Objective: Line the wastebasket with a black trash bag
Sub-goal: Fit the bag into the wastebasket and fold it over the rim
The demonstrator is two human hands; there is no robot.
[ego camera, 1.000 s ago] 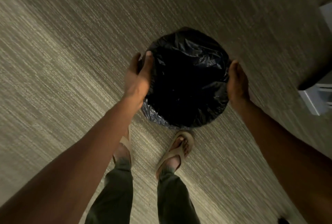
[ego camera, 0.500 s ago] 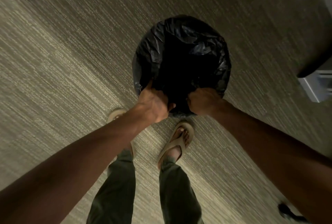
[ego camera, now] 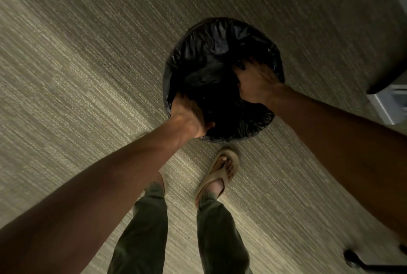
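The carpet floor (ego camera: 77,75) fills most of the view. On it, just beyond the person's feet, stands the wastebasket (ego camera: 222,20), and the black trash bag (ego camera: 204,58) covers its round rim and hangs down inside. The left hand (ego camera: 189,117) is closed on the bag at the near left edge of the rim. The right hand (ego camera: 255,82) is blurred and lies on the bag at the right side; its grip cannot be told. A sandal (ego camera: 222,170) is near the basket.
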